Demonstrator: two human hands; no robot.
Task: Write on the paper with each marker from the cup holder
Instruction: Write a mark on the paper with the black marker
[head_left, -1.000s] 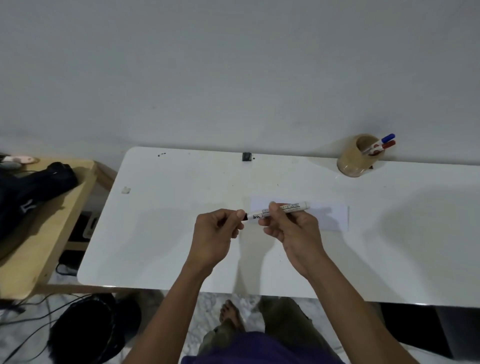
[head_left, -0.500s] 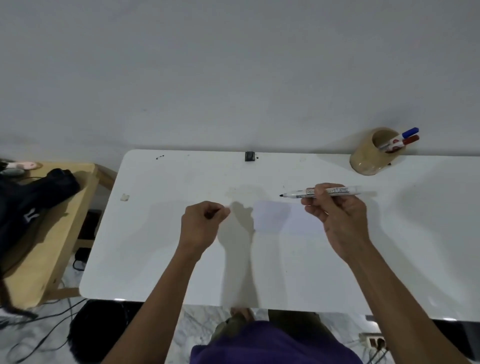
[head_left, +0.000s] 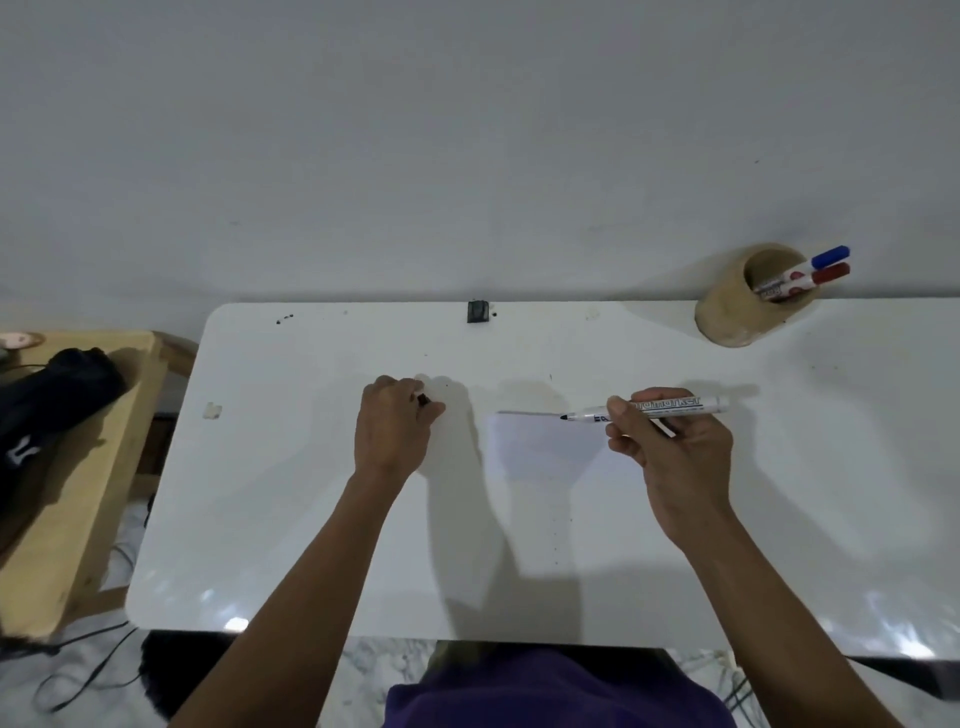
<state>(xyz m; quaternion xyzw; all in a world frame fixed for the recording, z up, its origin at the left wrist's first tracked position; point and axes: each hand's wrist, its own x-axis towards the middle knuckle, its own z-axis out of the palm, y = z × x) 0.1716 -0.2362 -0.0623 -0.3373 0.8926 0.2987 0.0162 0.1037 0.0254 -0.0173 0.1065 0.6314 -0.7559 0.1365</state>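
White tabletop: smooth, glossy, glare spots along near edge. Left of it, pale wooden side table, matt. On tabletop: tan cup holder, matt, rough-looking; white paper sheet, matt; white plastic marker, smooth, slight sheen.

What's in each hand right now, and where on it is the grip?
Right hand: uncapped black marker, grip around mid-barrel, tip toward the paper. Left hand: closed on a small dark piece, probably the cap; mostly hidden.

Dim, soft overhead light; arm shadows, glare on table front edge; wide-angle bowing.
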